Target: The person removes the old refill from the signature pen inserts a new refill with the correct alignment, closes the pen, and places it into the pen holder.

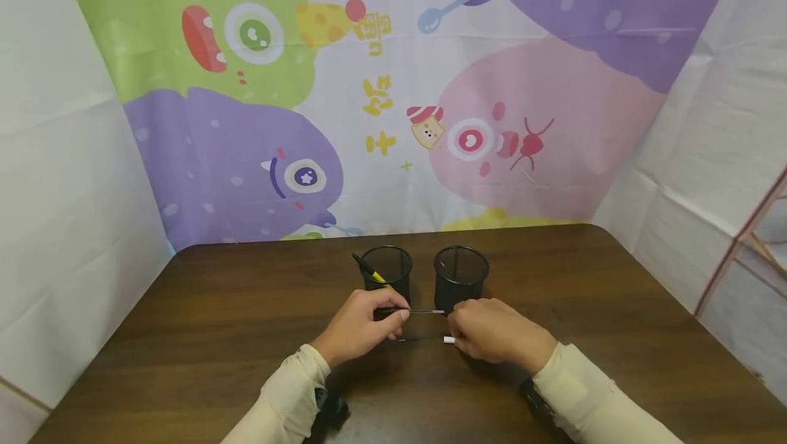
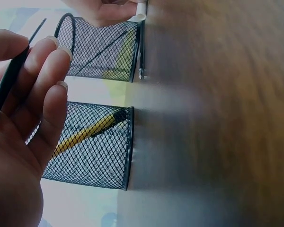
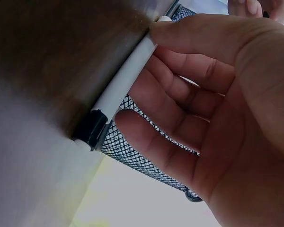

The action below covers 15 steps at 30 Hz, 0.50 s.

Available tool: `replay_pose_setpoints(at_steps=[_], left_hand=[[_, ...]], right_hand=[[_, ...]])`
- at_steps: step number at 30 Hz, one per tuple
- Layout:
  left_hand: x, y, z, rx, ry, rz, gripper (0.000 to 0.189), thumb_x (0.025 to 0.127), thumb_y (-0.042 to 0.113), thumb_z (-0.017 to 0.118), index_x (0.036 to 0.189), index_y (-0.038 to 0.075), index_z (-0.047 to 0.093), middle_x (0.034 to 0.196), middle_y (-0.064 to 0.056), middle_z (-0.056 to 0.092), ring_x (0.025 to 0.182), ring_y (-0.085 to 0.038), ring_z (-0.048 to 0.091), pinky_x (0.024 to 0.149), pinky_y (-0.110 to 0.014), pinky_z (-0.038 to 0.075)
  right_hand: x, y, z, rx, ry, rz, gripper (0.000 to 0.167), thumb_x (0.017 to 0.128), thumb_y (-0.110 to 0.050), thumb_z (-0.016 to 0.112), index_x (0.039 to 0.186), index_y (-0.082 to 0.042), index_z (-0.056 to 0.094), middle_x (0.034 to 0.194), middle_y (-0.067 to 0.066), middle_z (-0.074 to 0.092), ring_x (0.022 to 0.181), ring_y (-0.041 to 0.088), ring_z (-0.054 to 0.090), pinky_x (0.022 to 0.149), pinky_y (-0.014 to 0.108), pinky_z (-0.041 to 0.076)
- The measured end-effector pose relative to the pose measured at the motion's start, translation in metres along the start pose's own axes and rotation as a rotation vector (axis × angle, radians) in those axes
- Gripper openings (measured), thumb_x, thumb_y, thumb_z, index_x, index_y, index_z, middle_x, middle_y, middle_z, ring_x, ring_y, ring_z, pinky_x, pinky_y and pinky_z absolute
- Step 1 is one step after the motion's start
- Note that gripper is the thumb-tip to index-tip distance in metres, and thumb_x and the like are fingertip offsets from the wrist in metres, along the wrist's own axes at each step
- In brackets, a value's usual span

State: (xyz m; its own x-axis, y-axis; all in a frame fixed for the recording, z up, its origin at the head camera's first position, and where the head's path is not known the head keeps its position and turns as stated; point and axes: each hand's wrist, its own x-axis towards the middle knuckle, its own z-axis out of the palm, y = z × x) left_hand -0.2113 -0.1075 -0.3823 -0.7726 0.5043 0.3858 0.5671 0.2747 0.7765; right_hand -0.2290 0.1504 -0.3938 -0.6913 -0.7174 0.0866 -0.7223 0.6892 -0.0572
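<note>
My left hand pinches a slim black stick with a thin grey tip between thumb and fingers, in front of the left mesh cup. The grey tip points right. Low at the table, my right hand grips a white marker with a black end, thumb and fingertips near one end of it. Most of this marker is hidden by the hand in the head view. Beside its white end lies a thin dark pen on the table. The right mesh cup stands just behind my right hand.
A yellow and black pen leans inside the left cup, its top above the rim. Inside the right cup is a thin dark stick. The brown wooden table ends at a printed cloth behind the cups.
</note>
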Motion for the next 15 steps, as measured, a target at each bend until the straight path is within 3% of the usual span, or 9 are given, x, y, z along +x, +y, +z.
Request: replay_pose_setpoints(at_steps=[8, 15], left_hand=[[0.0008, 0.0004, 0.0012, -0.001, -0.003, 0.003, 0.007, 0.096, 0.001, 0.065, 0.098, 0.005, 0.071, 0.076, -0.012, 0.07, 0.064, -0.02, 0.068, 0.062, -0.029, 0.058], [0.0006, 0.0012, -0.0006, -0.001, 0.003, 0.008, 0.008, 0.096, 0.001, 0.065, 0.099, 0.005, 0.071, 0.075, -0.011, 0.07, 0.063, -0.02, 0.068, 0.062, -0.03, 0.058]], right_hand=[[-0.0014, 0.001, 0.0, 0.006, 0.005, -0.013, 0.022, 0.083, -0.013, 0.076, 0.07, -0.023, 0.061, 0.072, -0.015, 0.049, 0.058, 0.001, 0.047, 0.05, 0.025, 0.044], [0.001, 0.0023, 0.0006, -0.006, 0.057, -0.043, 0.02, 0.085, -0.017, 0.075, 0.072, -0.023, 0.061, 0.074, -0.015, 0.049, 0.059, 0.001, 0.046, 0.05, 0.024, 0.043]])
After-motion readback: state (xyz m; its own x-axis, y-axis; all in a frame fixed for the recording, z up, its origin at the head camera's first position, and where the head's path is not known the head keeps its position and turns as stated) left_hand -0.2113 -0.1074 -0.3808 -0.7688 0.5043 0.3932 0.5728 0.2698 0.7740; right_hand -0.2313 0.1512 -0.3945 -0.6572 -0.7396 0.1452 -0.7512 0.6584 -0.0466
